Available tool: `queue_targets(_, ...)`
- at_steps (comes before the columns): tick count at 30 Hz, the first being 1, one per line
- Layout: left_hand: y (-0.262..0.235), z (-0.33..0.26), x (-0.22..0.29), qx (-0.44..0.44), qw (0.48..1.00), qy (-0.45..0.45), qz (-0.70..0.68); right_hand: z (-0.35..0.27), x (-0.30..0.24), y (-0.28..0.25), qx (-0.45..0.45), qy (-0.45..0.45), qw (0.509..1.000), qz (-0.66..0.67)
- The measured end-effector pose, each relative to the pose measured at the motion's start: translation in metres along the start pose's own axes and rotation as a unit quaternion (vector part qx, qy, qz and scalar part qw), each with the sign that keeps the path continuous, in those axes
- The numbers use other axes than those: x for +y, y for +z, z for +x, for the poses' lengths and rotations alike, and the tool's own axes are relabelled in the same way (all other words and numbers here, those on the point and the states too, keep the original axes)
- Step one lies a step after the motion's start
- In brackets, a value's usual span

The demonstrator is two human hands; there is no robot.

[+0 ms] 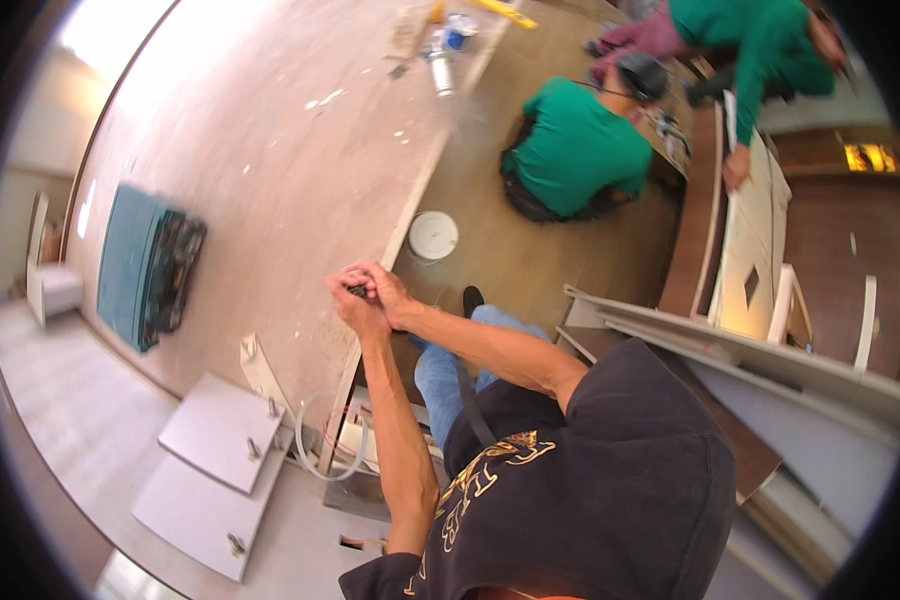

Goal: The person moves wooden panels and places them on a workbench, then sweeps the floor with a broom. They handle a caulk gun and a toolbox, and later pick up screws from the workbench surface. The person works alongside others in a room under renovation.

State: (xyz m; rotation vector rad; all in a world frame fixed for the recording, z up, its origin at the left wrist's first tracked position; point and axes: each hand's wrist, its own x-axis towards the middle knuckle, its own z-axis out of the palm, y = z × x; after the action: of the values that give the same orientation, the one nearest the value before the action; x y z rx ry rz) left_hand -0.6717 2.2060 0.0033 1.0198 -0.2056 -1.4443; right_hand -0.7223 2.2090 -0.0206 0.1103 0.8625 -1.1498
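My left hand (356, 312) and my right hand (384, 288) meet in front of me, over the edge of the pale raised surface (270, 250). Between their curled fingers shows a small, dark thing (357, 290). Most of it is covered by the fingers, so its kind cannot be made out. The left hand cups it from below. Pressed against it from the other side is the right hand, its fingers bent over the palm.
A teal tool case (135, 265) lies at left. White panels with hinges (220, 430) rest nearer, beside a clear hose (305, 450). A round white lid (433, 235) sits ahead. One person in green (585, 150) crouches there; another (760, 50) reaches toward boards (750, 240) at right.
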Motion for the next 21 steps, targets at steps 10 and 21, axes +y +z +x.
queue_targets(10,0.134,-0.085,-0.052,-0.177,0.977,-0.012,-0.122,-0.044,-0.1,-0.047,-0.147,-0.118,0.96,0.206)
queue_targets(21,0.196,-0.135,-0.118,-0.324,0.909,0.147,0.22,-0.117,-0.187,-0.102,-0.237,-0.221,0.878,0.353)
